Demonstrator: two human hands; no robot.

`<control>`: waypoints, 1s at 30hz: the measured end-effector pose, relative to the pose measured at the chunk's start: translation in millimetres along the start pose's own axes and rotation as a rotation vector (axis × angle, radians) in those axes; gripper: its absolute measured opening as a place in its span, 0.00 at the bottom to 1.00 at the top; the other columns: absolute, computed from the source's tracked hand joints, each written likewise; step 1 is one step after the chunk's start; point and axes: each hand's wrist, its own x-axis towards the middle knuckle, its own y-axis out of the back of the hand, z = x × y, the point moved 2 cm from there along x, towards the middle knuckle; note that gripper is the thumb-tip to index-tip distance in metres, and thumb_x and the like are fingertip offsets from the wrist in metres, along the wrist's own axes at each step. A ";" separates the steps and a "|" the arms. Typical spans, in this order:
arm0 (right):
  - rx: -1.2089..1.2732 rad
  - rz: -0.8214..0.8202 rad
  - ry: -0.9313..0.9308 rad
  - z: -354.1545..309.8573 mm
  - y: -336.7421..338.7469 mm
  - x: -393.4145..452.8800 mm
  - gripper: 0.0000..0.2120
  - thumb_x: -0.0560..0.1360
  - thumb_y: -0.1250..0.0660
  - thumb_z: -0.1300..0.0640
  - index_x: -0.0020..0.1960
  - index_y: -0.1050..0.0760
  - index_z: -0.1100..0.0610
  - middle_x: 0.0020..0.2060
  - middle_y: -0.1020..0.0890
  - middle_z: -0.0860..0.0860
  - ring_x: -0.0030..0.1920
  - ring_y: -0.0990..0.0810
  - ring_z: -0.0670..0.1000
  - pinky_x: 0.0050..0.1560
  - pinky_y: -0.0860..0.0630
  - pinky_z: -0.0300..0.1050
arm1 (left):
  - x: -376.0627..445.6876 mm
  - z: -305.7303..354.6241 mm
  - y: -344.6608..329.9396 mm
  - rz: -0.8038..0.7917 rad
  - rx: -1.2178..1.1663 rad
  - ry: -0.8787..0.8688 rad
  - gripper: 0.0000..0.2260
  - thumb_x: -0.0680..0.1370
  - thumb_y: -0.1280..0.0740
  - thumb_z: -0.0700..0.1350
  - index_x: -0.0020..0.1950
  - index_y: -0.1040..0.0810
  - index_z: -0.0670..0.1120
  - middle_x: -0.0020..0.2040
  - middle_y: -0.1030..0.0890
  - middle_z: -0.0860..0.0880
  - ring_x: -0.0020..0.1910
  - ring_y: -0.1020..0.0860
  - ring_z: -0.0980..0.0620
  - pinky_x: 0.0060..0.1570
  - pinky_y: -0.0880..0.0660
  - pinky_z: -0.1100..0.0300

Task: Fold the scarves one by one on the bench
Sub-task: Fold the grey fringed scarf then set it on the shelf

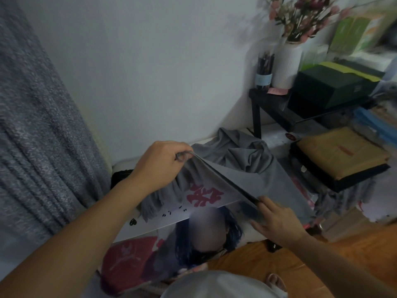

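- Scarf (247,181): grey; lifted taut over bench (150,224); fold unfinished, rest bunched
- Left hand (163,166): fingers pinch fringed end
- Right hand (277,220): fingers spread, loosely on edge

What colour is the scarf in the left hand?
Plain grey scarf, fringed at the end; head view.

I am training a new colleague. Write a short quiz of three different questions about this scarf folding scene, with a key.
1. True or false: the left hand pinches the grey scarf by an edge.
2. What stands in the white vase? A) flowers B) pencils C) nothing
3. Fill in: the right hand is at the scarf's ____ end, fingers spread.

Key: 1 true; 2 A; 3 lower
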 end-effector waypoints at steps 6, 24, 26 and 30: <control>0.133 0.203 -0.231 18.4 19.4 23.3 0.06 0.76 0.37 0.64 0.44 0.21 0.63 0.46 0.24 0.55 0.39 0.22 0.55 0.35 0.24 0.47 | 5.6 -12.8 16.8 0.013 0.042 0.029 0.11 0.77 0.30 0.35 0.51 0.13 0.49 0.46 0.15 0.61 0.46 0.17 0.57 0.51 0.19 0.52; 0.623 -0.227 -0.484 48.3 89.8 86.3 0.05 0.78 0.30 0.59 0.44 0.18 0.52 0.40 0.18 0.49 0.43 0.21 0.46 0.42 0.29 0.36 | -8.9 -83.8 62.5 0.129 -0.216 0.404 0.14 0.77 0.27 0.41 0.40 0.14 0.60 0.42 0.14 0.59 0.43 0.18 0.61 0.52 0.23 0.61; 0.587 -0.247 -0.499 45.1 84.0 88.1 0.04 0.78 0.30 0.58 0.44 0.18 0.54 0.39 0.18 0.51 0.43 0.20 0.50 0.43 0.27 0.41 | -7.3 -80.1 59.8 0.160 -0.142 0.394 0.13 0.78 0.27 0.41 0.38 0.16 0.58 0.40 0.16 0.65 0.41 0.20 0.66 0.51 0.23 0.63; 0.602 -0.221 -0.566 35.1 78.1 90.8 0.04 0.74 0.26 0.61 0.41 0.19 0.57 0.37 0.18 0.51 0.42 0.20 0.51 0.42 0.24 0.45 | -3.6 -75.2 56.4 0.266 -0.010 0.358 0.15 0.78 0.28 0.42 0.38 0.22 0.63 0.36 0.21 0.74 0.39 0.23 0.73 0.46 0.26 0.71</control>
